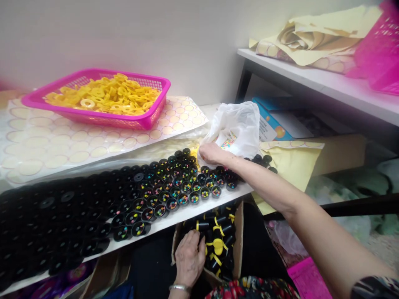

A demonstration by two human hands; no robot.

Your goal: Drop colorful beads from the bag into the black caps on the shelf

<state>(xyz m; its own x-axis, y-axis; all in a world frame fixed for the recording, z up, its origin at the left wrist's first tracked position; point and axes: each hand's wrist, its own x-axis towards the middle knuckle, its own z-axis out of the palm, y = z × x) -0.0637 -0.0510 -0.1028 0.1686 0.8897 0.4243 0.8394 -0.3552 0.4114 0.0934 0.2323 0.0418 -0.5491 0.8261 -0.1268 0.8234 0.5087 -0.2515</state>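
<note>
My right hand (215, 153) reaches across the bench and is closed, its fingers curled down beside a white plastic bag (240, 120). Small multicoloured beads (229, 140) show in the bag. Yellow pieces (194, 153) lie right by the fingers; what they grip is hidden. Below the bench edge, my left hand (190, 255) rests over a cardboard box (239, 236), fingers bent but apart, with no held item visible. Black cylinders with yellow parts (218, 246) fill that box. Rows of round black cups (160, 210) stand on the bench, many containing coloured beads.
A pink basket (146, 120) of yellow rings (106, 95) stands on sheets printed with circles (62, 154) at the back left. To the right are a blue box (269, 118) and a white shelf (327, 85) bearing yellow paper (330, 37) and a pink basket (380, 54).
</note>
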